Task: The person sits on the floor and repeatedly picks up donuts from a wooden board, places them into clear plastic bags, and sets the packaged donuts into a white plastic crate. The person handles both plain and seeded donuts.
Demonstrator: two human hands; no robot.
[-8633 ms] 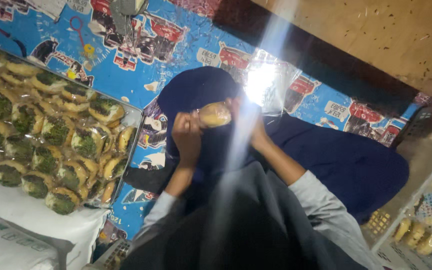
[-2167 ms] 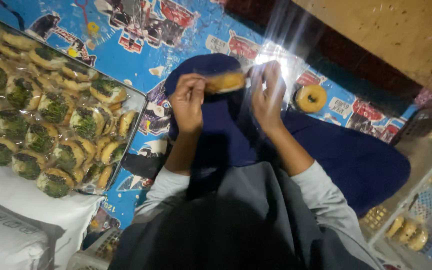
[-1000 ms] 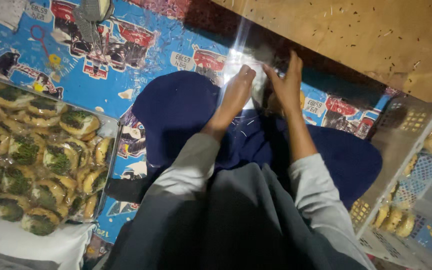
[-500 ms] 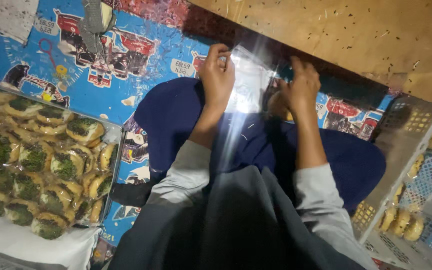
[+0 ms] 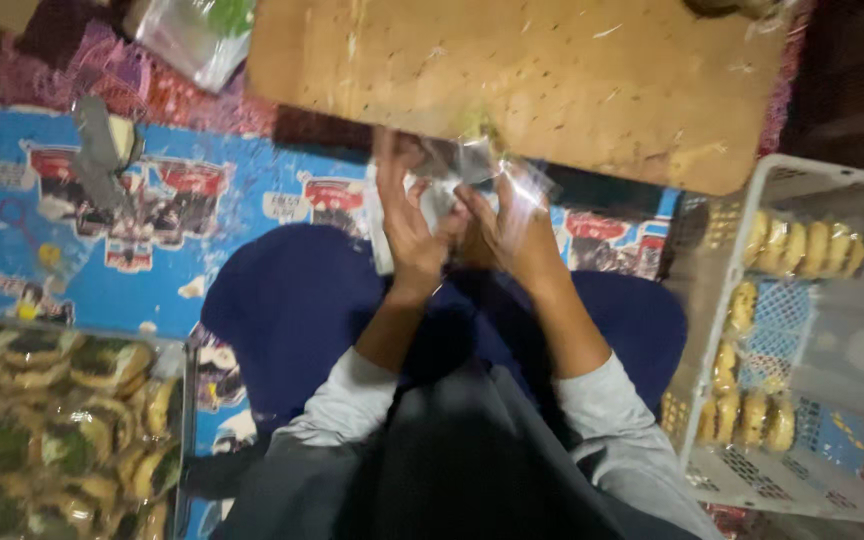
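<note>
hands drawn together since earlier | left hand [image 5: 410, 215], right hand [image 5: 517, 225] both pinching clear plastic bag [image 5: 472, 165]

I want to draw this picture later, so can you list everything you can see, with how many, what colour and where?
clear plastic wrapper: one, see-through, held between both hands
wooden board: one, light brown, top middle
mat: one, blue with red pictures, on the floor at left
tray of filled buns: one tray, many yellow-and-green buns, bottom left
basket: one, white, at right
wrapped buns: about a dozen, yellow, standing in rows inside the basket
plastic bag: one, clear with green inside, top left
left hand: one, gripping the wrapper
right hand: one, gripping the wrapper
</note>
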